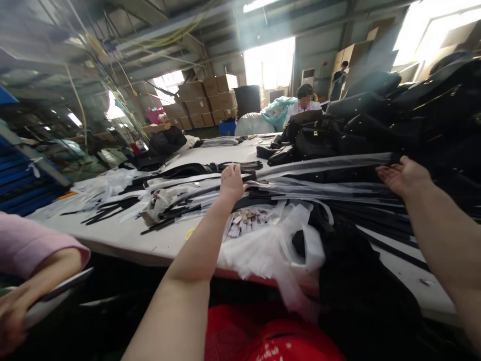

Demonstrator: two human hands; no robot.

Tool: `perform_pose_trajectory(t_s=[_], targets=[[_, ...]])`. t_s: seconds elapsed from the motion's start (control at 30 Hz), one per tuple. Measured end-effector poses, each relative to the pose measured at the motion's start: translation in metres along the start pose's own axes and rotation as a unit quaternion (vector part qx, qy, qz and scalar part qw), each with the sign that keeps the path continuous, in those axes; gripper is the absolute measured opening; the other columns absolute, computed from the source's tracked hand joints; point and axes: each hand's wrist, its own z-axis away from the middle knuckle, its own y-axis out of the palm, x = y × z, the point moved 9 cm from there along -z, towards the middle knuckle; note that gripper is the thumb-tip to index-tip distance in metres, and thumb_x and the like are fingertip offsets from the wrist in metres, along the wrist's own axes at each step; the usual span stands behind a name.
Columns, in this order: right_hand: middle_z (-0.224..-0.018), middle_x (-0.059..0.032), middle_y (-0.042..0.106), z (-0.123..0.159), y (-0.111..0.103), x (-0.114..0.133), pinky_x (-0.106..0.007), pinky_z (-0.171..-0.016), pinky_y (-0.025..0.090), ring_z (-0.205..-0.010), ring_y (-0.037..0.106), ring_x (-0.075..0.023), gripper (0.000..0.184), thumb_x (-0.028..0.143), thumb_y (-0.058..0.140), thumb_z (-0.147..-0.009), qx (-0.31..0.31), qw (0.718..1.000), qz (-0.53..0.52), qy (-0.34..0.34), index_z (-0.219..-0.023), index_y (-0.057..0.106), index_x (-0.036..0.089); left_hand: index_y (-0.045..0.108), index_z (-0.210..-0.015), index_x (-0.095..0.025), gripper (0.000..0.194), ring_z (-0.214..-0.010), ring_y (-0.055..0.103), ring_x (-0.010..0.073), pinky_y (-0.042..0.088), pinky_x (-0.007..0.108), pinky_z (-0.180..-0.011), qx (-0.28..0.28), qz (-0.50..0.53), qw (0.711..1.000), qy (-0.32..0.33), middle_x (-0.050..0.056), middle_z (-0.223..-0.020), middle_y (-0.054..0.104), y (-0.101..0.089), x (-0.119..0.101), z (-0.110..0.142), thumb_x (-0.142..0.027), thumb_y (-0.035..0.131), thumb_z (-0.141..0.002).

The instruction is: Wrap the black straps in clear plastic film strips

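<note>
A long strap in a clear plastic sleeve stretches between my two hands above the table. My left hand is closed around its left end, beside a dark piece of strap. At the far right end, my right hand pinches the dark tip between thumb and finger, with its other fingers loosely curled. Beneath the strap lies a layer of similar black straps in plastic sleeves. Small beige and white pieces lie in a pile below my left hand, next to crumpled white plastic film.
Black bags are heaped at the right. More straps cover the white table to the left. A co-worker's pink sleeve is close on my left. Another person sits across the table; cardboard boxes stand behind.
</note>
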Motion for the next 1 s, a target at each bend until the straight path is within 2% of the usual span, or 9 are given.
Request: perform_pose_trajectory(t_s=[0.1,0.23,0.33,0.53,0.63,0.7,0.8,0.93,1.0], targets=[[-0.096,-0.0220,0.062,0.018,0.000,-0.041,-0.031,-0.061,0.043,-0.065,0.059,-0.0101,0.020,0.017,0.034,-0.098,0.010,0.997,-0.016,0.070,-0.086,0.050,0.012,0.049,-0.132,-0.010,0.052,-0.131,0.047,0.0299,0.034,0.043,-0.113,-0.048,0.034,0.995,0.075,0.017,-0.135,0.055,0.014,-0.021,0.037,-0.023,0.068,-0.085],[-0.094,-0.0138,0.067,0.077,0.001,-0.090,-0.029,-0.062,0.045,-0.060,0.057,-0.0108,0.010,0.022,0.057,-0.090,0.040,0.995,0.002,0.094,-0.091,0.061,0.014,0.064,-0.109,-0.020,0.024,-0.114,0.060,0.0258,0.046,0.042,-0.102,0.052,0.119,0.986,0.104,0.008,-0.116,0.067,0.075,-0.028,0.131,-0.027,0.067,-0.086],[-0.083,-0.0103,0.070,0.118,0.018,-0.103,-0.032,-0.067,0.047,-0.065,0.061,-0.0160,0.012,0.027,0.070,-0.081,0.100,0.990,0.037,0.089,-0.085,0.069,0.015,0.067,-0.103,-0.018,0.018,-0.107,0.064,0.0255,0.050,0.041,-0.097,0.112,0.157,0.979,0.066,0.009,-0.111,0.069,0.114,-0.026,0.169,-0.025,0.067,-0.086],[-0.085,-0.0070,0.073,0.173,0.067,-0.061,-0.032,-0.070,0.051,-0.069,0.064,-0.0185,0.029,0.046,0.069,-0.082,0.205,0.978,0.027,0.000,-0.093,0.072,0.019,0.068,-0.108,-0.020,0.019,-0.110,0.061,0.0233,0.046,0.039,-0.102,0.130,0.190,0.967,0.106,0.007,-0.113,0.069,0.151,-0.075,0.139,-0.024,0.059,-0.091],[-0.083,-0.0072,0.072,0.198,0.091,-0.039,-0.032,-0.068,0.052,-0.067,0.063,-0.0188,0.038,0.055,0.068,-0.080,0.270,0.963,-0.010,-0.021,-0.091,0.072,0.019,0.068,-0.112,-0.018,0.033,-0.119,0.055,0.0290,0.040,0.045,-0.108,0.138,0.190,0.968,0.091,0.011,-0.123,0.063,0.172,-0.096,0.117,-0.030,0.072,-0.082],[-0.081,-0.0073,0.072,0.208,0.095,-0.033,-0.033,-0.066,0.052,-0.066,0.062,-0.0188,0.040,0.057,0.068,-0.080,0.280,0.959,-0.024,-0.013,-0.090,0.072,0.019,0.071,-0.102,-0.017,0.034,-0.119,0.054,0.0320,0.040,0.048,-0.108,0.140,0.199,0.968,0.062,0.013,-0.122,0.063,0.184,-0.101,0.107,-0.032,0.081,-0.073],[-0.079,-0.0077,0.071,0.221,0.089,-0.034,-0.033,-0.064,0.052,-0.066,0.061,-0.0191,0.042,0.059,0.068,-0.079,0.269,0.962,-0.043,0.012,-0.089,0.071,0.019,0.070,-0.083,-0.017,0.011,-0.109,0.059,0.0267,0.045,0.042,-0.101,0.116,0.222,0.967,0.040,0.010,-0.108,0.066,0.174,-0.103,0.099,-0.024,0.076,-0.078],[-0.090,-0.0108,0.073,0.260,0.102,-0.032,-0.038,-0.074,0.053,-0.082,0.066,-0.0263,0.043,0.060,0.065,-0.082,0.355,0.932,-0.061,0.037,-0.094,0.074,0.019,0.067,-0.083,-0.019,0.007,-0.094,0.063,0.0196,0.048,0.032,-0.088,0.011,0.326,0.944,0.055,0.005,-0.095,0.069,0.099,-0.105,0.106,-0.024,0.065,-0.087],[-0.110,-0.0116,0.071,0.285,0.118,-0.021,-0.044,-0.092,0.050,-0.103,0.064,-0.0323,0.046,0.060,0.066,-0.081,0.420,0.901,-0.105,0.023,-0.105,0.074,0.022,0.066,-0.082,-0.020,0.012,-0.078,0.063,0.0160,0.048,0.027,-0.075,0.030,0.369,0.926,0.077,0.002,-0.081,0.068,0.065,-0.111,0.124,-0.028,0.061,-0.090]])
